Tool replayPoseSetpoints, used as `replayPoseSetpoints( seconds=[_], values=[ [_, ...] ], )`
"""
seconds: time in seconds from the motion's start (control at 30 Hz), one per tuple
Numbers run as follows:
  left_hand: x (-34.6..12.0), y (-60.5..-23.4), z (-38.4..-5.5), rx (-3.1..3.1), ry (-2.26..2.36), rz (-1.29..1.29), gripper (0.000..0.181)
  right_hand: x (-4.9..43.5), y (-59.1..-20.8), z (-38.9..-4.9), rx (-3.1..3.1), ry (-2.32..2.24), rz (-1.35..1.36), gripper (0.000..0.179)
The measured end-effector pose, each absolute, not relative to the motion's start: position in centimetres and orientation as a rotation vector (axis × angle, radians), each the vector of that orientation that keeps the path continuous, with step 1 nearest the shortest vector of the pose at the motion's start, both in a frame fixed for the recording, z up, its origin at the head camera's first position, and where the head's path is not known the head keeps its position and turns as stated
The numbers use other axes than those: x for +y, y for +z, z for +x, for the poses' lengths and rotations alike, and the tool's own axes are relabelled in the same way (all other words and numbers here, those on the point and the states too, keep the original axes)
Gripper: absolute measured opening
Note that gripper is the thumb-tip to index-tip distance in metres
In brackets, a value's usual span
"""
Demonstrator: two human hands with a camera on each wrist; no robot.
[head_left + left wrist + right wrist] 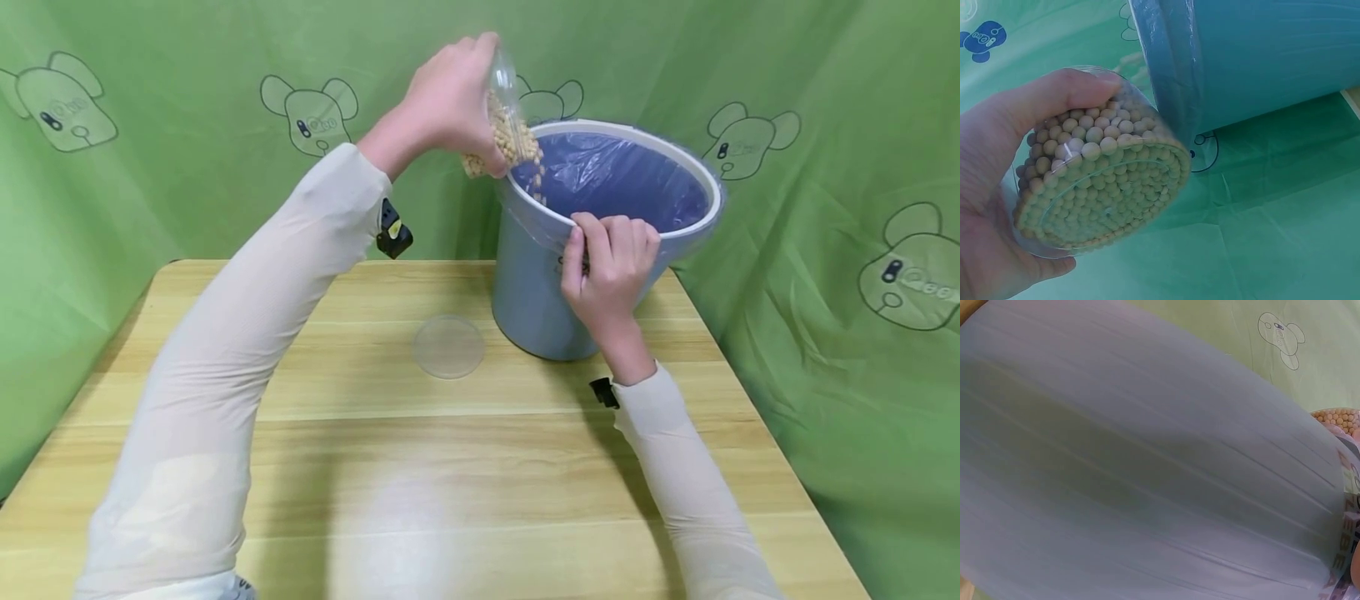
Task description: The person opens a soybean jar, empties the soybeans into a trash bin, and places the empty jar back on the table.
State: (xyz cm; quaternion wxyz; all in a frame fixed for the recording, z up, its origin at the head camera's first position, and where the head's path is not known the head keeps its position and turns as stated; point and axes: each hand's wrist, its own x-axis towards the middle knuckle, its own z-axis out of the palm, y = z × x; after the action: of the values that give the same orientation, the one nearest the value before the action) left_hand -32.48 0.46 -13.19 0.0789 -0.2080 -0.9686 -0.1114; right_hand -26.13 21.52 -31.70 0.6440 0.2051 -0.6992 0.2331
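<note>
My left hand point(453, 98) grips a clear plastic jar point(503, 73) of small round beige balls point(1110, 178), tilted at the left rim of a blue-grey trash bin point(534, 279). Several balls are falling from its mouth just inside the rim. A thin clear liner bag point(611, 171) lines the bin and folds over its white rim. My right hand point(613, 268) holds the near rim, fingers over the top and thumb on the outer side. In the right wrist view the bin wall point(1147, 462) fills most of the picture, and that hand is almost wholly hidden.
A clear round lid point(448, 346) lies flat on the wooden table point(420, 475), left of the bin. Green cloth point(420, 58) with printed cartoon heads hangs behind and on both sides. The bin stands near the table's back right edge.
</note>
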Motion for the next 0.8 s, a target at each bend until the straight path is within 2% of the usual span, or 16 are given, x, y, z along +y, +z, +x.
replayPoseSetpoints(
  seconds=[0.33,0.8],
  values=[
    [1.3,-12.8,-32.4,-2.919,-0.234,-0.67,0.138,21.7,-31.7,-25.9,-1.593,0.528,0.453,0.02],
    [1.7,-12.2,-32.1,-2.926,-0.121,-0.726,0.134,21.7,-31.8,-26.2,-1.597,0.518,0.455,0.021]
  ],
)
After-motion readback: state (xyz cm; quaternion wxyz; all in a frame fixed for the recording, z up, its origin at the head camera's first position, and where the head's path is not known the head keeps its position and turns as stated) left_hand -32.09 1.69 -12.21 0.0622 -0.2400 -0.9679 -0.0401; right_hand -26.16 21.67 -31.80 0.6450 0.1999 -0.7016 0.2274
